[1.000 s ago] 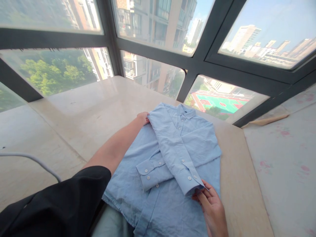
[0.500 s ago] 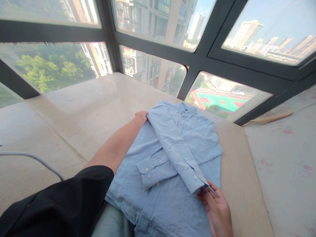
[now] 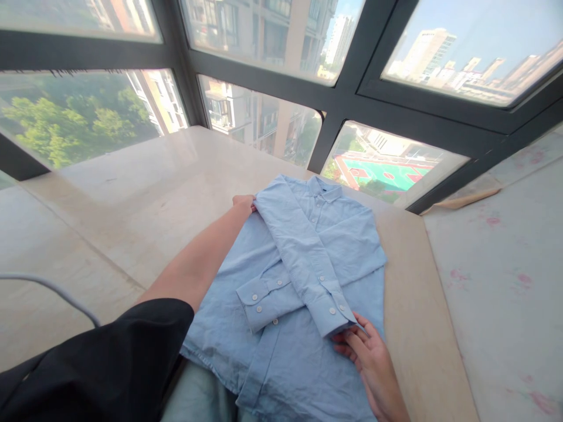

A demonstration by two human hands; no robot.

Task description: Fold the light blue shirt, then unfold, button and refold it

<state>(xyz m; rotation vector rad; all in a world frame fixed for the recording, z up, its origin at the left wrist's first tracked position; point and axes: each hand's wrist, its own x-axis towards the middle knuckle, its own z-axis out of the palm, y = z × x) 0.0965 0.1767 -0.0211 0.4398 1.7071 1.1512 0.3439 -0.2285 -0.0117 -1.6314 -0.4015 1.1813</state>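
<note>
- Farthest left, a pale cable [image 3: 57,288] curves over the window ledge [image 3: 109,202], well apart from the cloth; it is best left out of the work.
- Next comes the person's left arm, in a short black sleeve [image 3: 118,351], reaching forward to the garment's far side.
- The left hand [image 3: 244,202] grips the folded edge of cloth near the shoulder, its fingertips partly hidden. A firm, light hold here probably serves as the anchor, so the fold stays straight.
- The blue shirt [image 3: 303,375] lies front up on the ledge, collar [image 3: 324,189] toward the windows and hem toward the person. Its under sleeve [image 3: 272,299] crosses the front, cuff pointing left; smoothing that one flat should prevent a lump.
- Over it, the upper sleeve [image 3: 299,234] slants down to the right, forming a cross. A gentle pull along its length, rather than sideways, seems the way to get the creases out without shifting the layer beneath.
- The right hand [image 3: 365,351] appears to pinch the corner of the upper cuff [image 3: 332,316] at its opening. Even tension between both hands, then lowering the cuff squarely, would suit this step.
- Rightmost, a flower-patterned wall [image 3: 497,281] stands clear of the shirt.
</note>
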